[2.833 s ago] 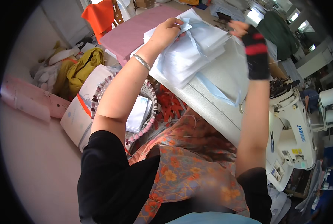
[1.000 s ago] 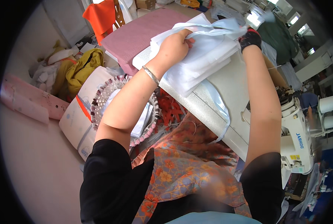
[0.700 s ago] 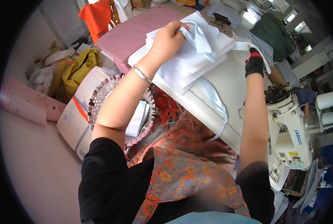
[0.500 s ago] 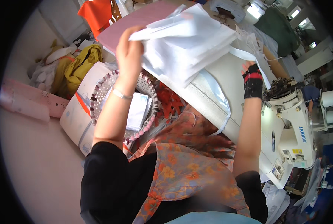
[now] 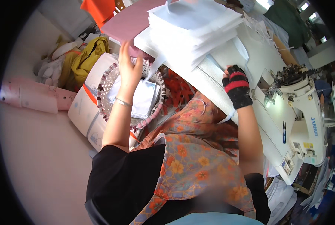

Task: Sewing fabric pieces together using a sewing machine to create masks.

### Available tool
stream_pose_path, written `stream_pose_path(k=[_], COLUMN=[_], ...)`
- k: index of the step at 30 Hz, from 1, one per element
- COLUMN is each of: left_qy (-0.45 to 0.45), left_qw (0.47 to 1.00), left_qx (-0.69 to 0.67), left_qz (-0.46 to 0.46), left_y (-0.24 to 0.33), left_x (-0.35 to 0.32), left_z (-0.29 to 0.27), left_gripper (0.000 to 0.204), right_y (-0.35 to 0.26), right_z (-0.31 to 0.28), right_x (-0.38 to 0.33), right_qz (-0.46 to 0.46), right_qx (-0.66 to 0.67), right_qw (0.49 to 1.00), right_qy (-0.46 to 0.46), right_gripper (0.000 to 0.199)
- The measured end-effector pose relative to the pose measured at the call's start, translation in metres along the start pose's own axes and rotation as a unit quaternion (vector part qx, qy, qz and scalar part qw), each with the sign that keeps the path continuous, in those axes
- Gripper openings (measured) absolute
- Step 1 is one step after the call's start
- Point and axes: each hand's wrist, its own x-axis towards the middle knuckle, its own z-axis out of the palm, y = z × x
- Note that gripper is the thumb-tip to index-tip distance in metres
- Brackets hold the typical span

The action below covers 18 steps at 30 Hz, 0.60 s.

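Observation:
A thick stack of white fabric pieces [image 5: 197, 33], like unfinished bags with straps, lies on the sewing table [image 5: 216, 93]. My left hand [image 5: 129, 71] is raised over the basket, left of the stack, thumb and fingers apart and nothing in them. Beside its thumb a white strap [image 5: 156, 67] hangs from the stack's edge toward the basket. My right hand [image 5: 237, 86], in a black and red fingerless glove, is low over the table with fingers curled. A pale strap [image 5: 229, 117] runs to its fingertips and shows again below the glove; the grip itself is partly hidden.
A woven basket [image 5: 162, 99] holds folded white fabric pieces [image 5: 145, 99] to the left of my lap. A white sewing machine [image 5: 306, 108] stands at right, with blue thread snips [image 5: 284, 132] beside it. Yellow cloth [image 5: 90, 60] lies piled at far left.
My left hand has let go of the stack's top piece and drawn away from it. The pieces have settled flatter. My right hand has moved left and nearer along the table.

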Motion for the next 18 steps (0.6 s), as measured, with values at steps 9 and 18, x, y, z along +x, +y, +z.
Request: stream_pose_path(k=[9, 18], left_qy=[-0.078, -0.111], left_qw=[0.831, 0.679], left_qx=[-0.471, -0.605], left_qz=[-0.284, -0.401], left_y=[0.095, 0.123], left_x=[-0.034, -0.053], left_z=[0.020, 0.027], left_gripper=[0.054, 0.059], right_y=[0.050, 0.097], right_z=[-0.002, 0.020], right_x=[0.040, 0.084], right_qz=[0.057, 0.122], right_qx=[-0.131, 0.010], right_qw=[0.988, 0.990], right_qy=[0.066, -0.071], right_gripper=[0.055, 0.071])
